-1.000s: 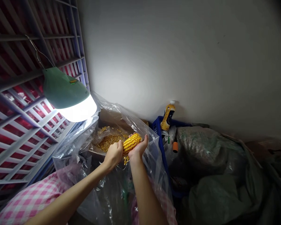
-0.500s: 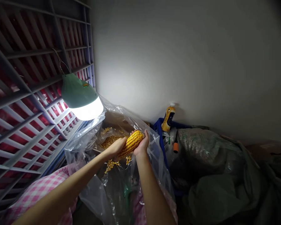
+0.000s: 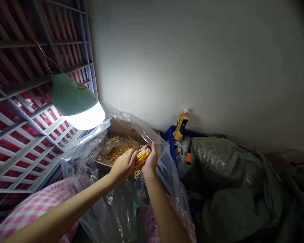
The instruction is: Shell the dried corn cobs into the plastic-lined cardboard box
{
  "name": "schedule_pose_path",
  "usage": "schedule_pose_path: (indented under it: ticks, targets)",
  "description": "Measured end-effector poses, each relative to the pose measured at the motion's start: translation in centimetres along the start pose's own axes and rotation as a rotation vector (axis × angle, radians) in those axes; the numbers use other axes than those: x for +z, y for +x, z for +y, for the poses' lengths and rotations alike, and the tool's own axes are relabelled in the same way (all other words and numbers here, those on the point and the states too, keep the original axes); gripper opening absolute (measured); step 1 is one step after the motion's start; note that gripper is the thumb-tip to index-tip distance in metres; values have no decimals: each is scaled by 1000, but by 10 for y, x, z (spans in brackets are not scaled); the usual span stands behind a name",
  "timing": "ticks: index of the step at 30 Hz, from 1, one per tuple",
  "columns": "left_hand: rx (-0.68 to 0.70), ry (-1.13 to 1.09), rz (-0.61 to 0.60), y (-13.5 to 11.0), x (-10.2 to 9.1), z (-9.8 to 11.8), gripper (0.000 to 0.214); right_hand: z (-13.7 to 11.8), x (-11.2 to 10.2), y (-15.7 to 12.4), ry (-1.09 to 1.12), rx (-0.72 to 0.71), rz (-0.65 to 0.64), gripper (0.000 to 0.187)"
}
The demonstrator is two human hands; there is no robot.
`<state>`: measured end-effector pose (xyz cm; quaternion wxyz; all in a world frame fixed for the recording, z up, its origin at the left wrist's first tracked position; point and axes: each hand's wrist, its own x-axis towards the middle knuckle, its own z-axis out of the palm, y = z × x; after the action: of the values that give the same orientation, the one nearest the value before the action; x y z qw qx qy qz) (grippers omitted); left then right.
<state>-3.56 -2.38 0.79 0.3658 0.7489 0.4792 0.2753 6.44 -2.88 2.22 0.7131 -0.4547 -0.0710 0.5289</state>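
Observation:
An ear of corn (image 3: 142,158) is held between both hands above a plastic-lined box. Its yellow kernels face up, and a pale bare patch shows near the upper end. My left hand (image 3: 123,164) is closed on the cob's left side, thumb along the kernels. Around the right and far side wraps my right hand (image 3: 150,162), its fingers partly hidden behind the cob. Loose corn kernels (image 3: 119,152) lie heaped in the cardboard box (image 3: 120,128) just beyond the left hand. A few more kernels sit on the plastic beneath the cob.
A lit green lamp (image 3: 76,101) hangs by wire from a plastic lattice crate (image 3: 44,130) on the left. Clear plastic sheeting (image 3: 164,162) drapes round the box. Rightward stand a blue basket (image 3: 170,135), a yellow bottle (image 3: 181,125) and a filled sack (image 3: 218,157). A wall rises behind.
The cob has turned and sits lower in the hands, now showing a pale bare patch. My left hand has closed further over it. The view has shifted slightly to the right.

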Motion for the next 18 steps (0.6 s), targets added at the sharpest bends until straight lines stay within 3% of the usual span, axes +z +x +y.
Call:
schedule_pose_path:
  ticks: [6, 13, 18]
  targets:
    - [-240, -271, -208, 4, -6, 2, 57, -3, 6, -7, -17, 49, -130, 43]
    - [-288, -227, -39, 4, -3, 10, 57, 7, 9, -4, -174, -73, -112, 41]
    - [-301, -128, -56, 14, -3, 4, 51, 13, 9, 2, -77, -14, -91, 42]
